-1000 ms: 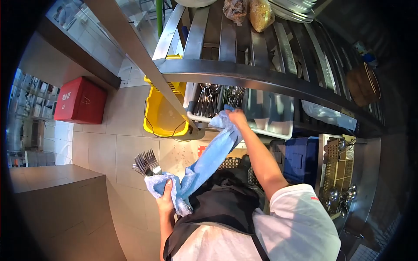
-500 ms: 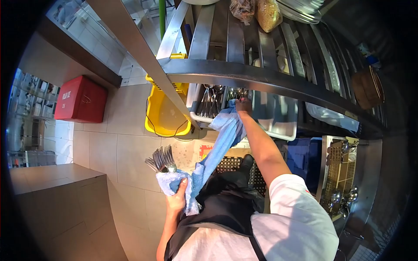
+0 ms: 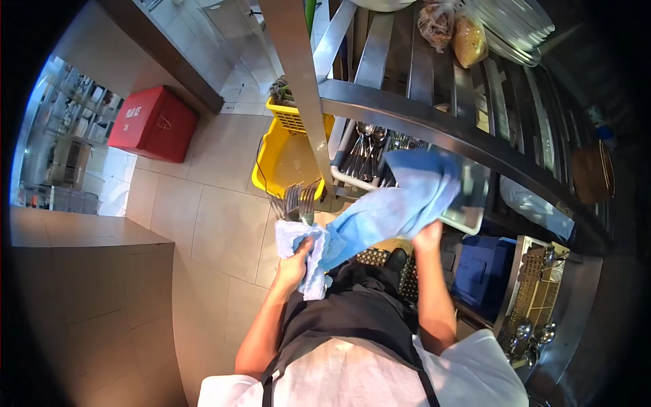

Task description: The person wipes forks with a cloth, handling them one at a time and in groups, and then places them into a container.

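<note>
My left hand (image 3: 293, 266) is closed round a bundle of forks (image 3: 296, 203) wrapped in one end of a blue cloth (image 3: 380, 214); the tines point up and away from me. The cloth stretches across to my right hand (image 3: 427, 237), whose fingers are pressed on its other end, partly covered by it. Beyond the cloth, a grey tray (image 3: 352, 180) on the rack holds spoons (image 3: 366, 149) and other cutlery in compartments, partly hidden by the cloth.
A metal slatted rack (image 3: 434, 115) crosses above the tray. A yellow mop bucket (image 3: 291, 159) and a red box (image 3: 152, 125) stand on the left. At the right are a blue bin (image 3: 481, 271) and a metal cutlery holder (image 3: 532, 292). Stacked plates (image 3: 519, 27) lie on the rack.
My right hand has moved back from the cutlery tray toward my body, and the cloth now spreads wide in front of it. My left hand still holds the wrapped forks.
</note>
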`<action>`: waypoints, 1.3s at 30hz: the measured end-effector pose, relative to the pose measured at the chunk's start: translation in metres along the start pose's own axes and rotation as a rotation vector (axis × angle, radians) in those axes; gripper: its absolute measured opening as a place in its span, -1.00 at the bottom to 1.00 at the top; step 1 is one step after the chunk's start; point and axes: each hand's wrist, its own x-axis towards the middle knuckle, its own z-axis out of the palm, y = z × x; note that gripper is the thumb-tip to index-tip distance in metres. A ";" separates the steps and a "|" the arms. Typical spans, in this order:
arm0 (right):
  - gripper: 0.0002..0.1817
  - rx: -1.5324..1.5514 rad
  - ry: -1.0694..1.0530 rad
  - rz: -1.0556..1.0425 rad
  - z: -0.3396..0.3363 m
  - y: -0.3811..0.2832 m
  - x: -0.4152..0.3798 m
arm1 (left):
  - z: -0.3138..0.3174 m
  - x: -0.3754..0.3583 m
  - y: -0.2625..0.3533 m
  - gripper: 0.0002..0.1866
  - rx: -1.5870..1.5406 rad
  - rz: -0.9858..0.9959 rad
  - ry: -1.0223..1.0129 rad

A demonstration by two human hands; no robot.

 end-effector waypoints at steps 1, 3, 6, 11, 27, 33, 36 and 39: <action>-0.47 -0.040 0.025 0.060 0.008 0.026 -0.013 | 0.005 0.006 -0.005 -0.73 -0.051 0.040 -0.034; -0.47 -0.027 -0.080 0.110 -0.016 0.061 -0.017 | 0.015 0.012 -0.009 -0.77 -0.103 0.077 -0.080; -0.52 -0.539 -0.200 -0.187 0.022 0.095 -0.033 | 0.030 0.014 -0.004 -0.80 -0.186 -0.025 -0.285; -0.76 -1.259 -0.234 -0.503 0.038 0.111 -0.005 | 0.049 0.020 -0.008 -0.83 -0.022 0.126 -0.293; -0.66 -0.422 0.044 0.073 0.013 0.100 0.012 | 0.046 0.013 0.017 -0.77 0.281 0.468 -0.219; -0.68 -0.426 0.101 0.042 0.019 0.098 0.003 | 0.053 0.017 0.011 -0.80 0.241 0.345 -0.206; -0.67 -0.443 0.072 -0.055 0.021 0.101 -0.004 | 0.054 0.017 0.009 -0.83 0.175 0.340 -0.202; -0.66 -0.358 0.101 -0.135 0.027 0.100 0.012 | 0.054 0.010 0.014 -0.85 0.123 0.364 -0.220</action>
